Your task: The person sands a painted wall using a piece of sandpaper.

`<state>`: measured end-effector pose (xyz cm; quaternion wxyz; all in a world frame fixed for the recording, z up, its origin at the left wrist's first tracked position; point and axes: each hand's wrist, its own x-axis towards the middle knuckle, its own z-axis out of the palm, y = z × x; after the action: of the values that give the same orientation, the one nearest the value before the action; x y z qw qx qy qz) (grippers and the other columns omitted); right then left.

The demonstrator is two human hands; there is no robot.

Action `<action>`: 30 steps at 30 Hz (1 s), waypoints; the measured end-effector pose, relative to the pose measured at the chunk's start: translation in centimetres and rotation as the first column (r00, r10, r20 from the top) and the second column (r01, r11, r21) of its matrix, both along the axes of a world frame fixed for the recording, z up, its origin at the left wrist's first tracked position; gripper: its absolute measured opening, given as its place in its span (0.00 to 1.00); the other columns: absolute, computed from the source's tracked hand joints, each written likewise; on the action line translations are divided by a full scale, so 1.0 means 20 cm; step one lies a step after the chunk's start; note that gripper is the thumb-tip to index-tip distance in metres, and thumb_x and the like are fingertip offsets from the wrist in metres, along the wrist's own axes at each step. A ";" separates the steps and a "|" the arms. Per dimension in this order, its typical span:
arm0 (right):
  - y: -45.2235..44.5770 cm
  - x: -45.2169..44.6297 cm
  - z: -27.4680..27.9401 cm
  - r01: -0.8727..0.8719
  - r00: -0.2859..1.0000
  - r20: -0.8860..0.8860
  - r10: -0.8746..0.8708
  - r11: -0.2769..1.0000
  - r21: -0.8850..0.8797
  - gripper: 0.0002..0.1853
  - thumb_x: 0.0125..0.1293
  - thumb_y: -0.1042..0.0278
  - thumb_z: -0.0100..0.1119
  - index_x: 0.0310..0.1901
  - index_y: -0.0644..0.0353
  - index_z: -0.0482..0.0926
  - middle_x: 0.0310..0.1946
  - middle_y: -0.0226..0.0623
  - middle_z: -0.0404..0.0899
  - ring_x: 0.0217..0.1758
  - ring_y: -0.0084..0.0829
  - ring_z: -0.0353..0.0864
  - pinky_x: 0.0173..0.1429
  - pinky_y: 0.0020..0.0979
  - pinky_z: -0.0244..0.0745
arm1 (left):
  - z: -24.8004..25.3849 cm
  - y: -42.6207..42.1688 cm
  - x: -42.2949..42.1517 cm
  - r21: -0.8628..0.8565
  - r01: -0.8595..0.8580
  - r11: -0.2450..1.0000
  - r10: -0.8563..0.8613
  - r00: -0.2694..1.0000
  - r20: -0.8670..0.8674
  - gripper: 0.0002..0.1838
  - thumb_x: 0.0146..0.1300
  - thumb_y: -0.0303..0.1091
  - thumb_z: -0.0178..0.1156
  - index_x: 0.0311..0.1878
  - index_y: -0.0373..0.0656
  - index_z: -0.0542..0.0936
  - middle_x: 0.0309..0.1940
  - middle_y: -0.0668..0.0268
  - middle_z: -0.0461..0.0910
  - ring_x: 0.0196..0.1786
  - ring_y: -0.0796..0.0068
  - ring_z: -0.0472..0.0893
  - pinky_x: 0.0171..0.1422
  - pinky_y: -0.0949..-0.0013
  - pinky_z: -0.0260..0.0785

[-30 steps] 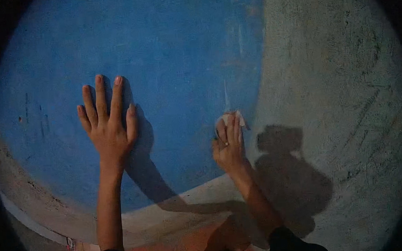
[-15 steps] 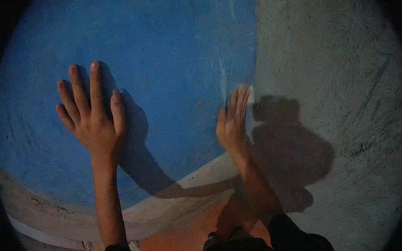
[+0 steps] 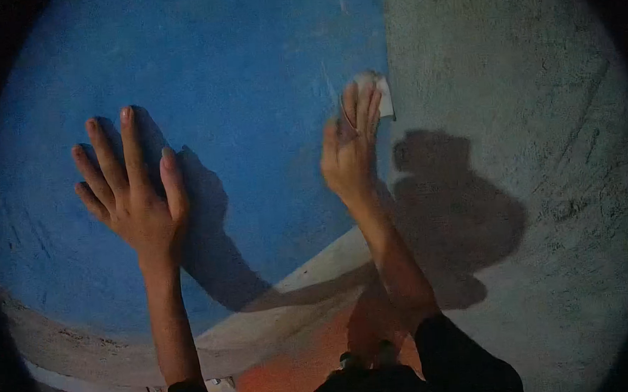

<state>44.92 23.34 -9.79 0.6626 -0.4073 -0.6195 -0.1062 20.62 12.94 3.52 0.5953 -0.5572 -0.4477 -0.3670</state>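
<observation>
My left hand [image 3: 143, 208] lies flat on the blue painted wall [image 3: 245, 93], with its fingers spread and nothing held. Further right, my right hand [image 3: 351, 155] presses a small whitish sheet [image 3: 385, 98] against the wall close to where the blue paint meets the grey. The fingers are stretched over the sheet and cover most of it; whether it is paper, sandpaper or cloth I cannot tell. Pale scuff streaks show on the blue surface just above this hand.
A grey rough wall area [image 3: 491, 59] fills the right side, with the shadow [image 3: 457, 217] of a head and arm on it. Below runs a pale band [image 3: 297, 285], then an orange floor area [image 3: 288, 371]. Small items [image 3: 217, 387] lie at the bottom left.
My right hand has slid up the wall with the whitish sheet, beside the blue edge. My left hand stays flat; the view has shifted slightly.
</observation>
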 end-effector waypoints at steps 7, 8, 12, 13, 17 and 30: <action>-0.19 -0.18 -0.83 -0.055 0.995 0.068 0.071 0.976 -0.211 0.32 0.78 0.56 0.40 0.79 0.56 0.49 0.79 0.60 0.36 0.82 0.65 0.32 0.79 0.65 0.32 | -0.02 -0.02 0.00 -0.064 -0.016 0.998 0.017 1.000 0.021 0.29 0.72 0.54 0.48 0.74 0.59 0.70 0.79 0.63 0.55 0.83 0.59 0.43 0.82 0.53 0.16; -0.12 -0.11 -0.80 -0.071 0.997 0.004 0.073 0.984 -0.166 0.33 0.78 0.55 0.42 0.79 0.56 0.49 0.79 0.60 0.37 0.82 0.65 0.33 0.78 0.66 0.32 | -0.02 -0.02 0.00 -0.061 -0.018 0.998 0.020 1.000 0.018 0.29 0.72 0.55 0.48 0.73 0.59 0.70 0.79 0.63 0.55 0.83 0.59 0.43 0.82 0.53 0.16; -0.08 -0.11 -0.04 -0.059 0.991 0.123 0.058 0.998 0.008 0.36 0.75 0.54 0.47 0.79 0.56 0.48 0.79 0.61 0.37 0.81 0.65 0.34 0.77 0.68 0.34 | -0.01 -0.02 0.00 -0.049 -0.014 0.999 0.016 0.999 0.039 0.29 0.72 0.55 0.48 0.73 0.59 0.71 0.79 0.63 0.56 0.83 0.59 0.44 0.82 0.53 0.16; -0.13 -0.23 -0.04 -0.053 0.989 0.142 0.047 0.998 0.038 0.37 0.75 0.55 0.48 0.79 0.56 0.48 0.79 0.61 0.37 0.81 0.65 0.34 0.78 0.68 0.34 | -0.01 -0.03 -0.01 -0.053 -0.006 0.999 0.008 0.999 0.047 0.28 0.72 0.55 0.48 0.72 0.60 0.71 0.79 0.63 0.56 0.83 0.59 0.44 0.82 0.53 0.16; -0.30 -0.42 -0.66 -0.154 0.972 0.144 0.186 0.965 -0.213 0.38 0.75 0.56 0.48 0.80 0.57 0.44 0.79 0.60 0.35 0.82 0.65 0.32 0.78 0.67 0.34 | -0.01 -0.03 -0.03 -0.079 -0.016 0.997 0.020 0.999 0.041 0.28 0.72 0.55 0.48 0.72 0.62 0.72 0.79 0.63 0.57 0.83 0.59 0.44 0.83 0.52 0.17; -0.21 -0.37 -0.77 -0.066 0.985 0.144 0.089 0.985 -0.160 0.38 0.78 0.54 0.42 0.77 0.70 0.42 0.79 0.64 0.35 0.82 0.63 0.34 0.80 0.60 0.33 | -0.01 -0.02 -0.03 -0.045 0.008 0.999 -0.007 1.000 0.014 0.28 0.73 0.55 0.47 0.74 0.64 0.68 0.80 0.65 0.55 0.83 0.57 0.45 0.82 0.44 0.25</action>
<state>37.60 19.08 -25.27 0.5838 -0.4237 -0.6897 -0.0623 20.02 12.57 3.41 0.5783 -0.5695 -0.4577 -0.3629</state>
